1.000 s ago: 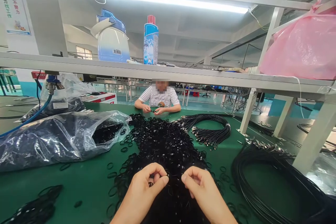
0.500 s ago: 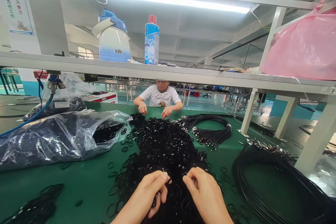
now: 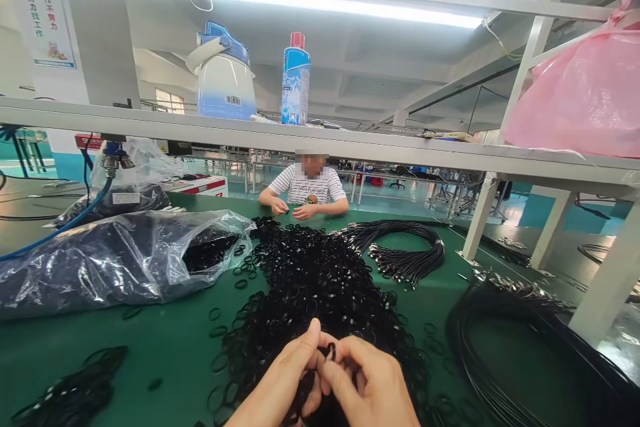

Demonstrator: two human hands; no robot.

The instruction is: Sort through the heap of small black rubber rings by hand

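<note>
A big heap of small black rubber rings point(image 3: 310, 280) covers the middle of the green table point(image 3: 165, 340). My left hand point(image 3: 285, 380) and my right hand point(image 3: 365, 387) meet at the near edge of the heap, fingertips together. Both pinch a small black ring point(image 3: 330, 351) between them, and more rings hang under my left fingers. A clear plastic bag point(image 3: 115, 260) with more black rings lies to the left, its mouth open toward the heap.
Bundles of black cords point(image 3: 400, 250) lie at the centre right, and a larger coil point(image 3: 510, 340) at the near right. A person in a striped shirt point(image 3: 306, 188) works across the table. A shelf point(image 3: 300, 140) overhead carries a spray can point(image 3: 295, 80), a jug and a pink bag point(image 3: 585, 100).
My two hands have come together from slightly apart and risen off the heap, now pinching one ring between them. The person opposite has brought both hands back together.
</note>
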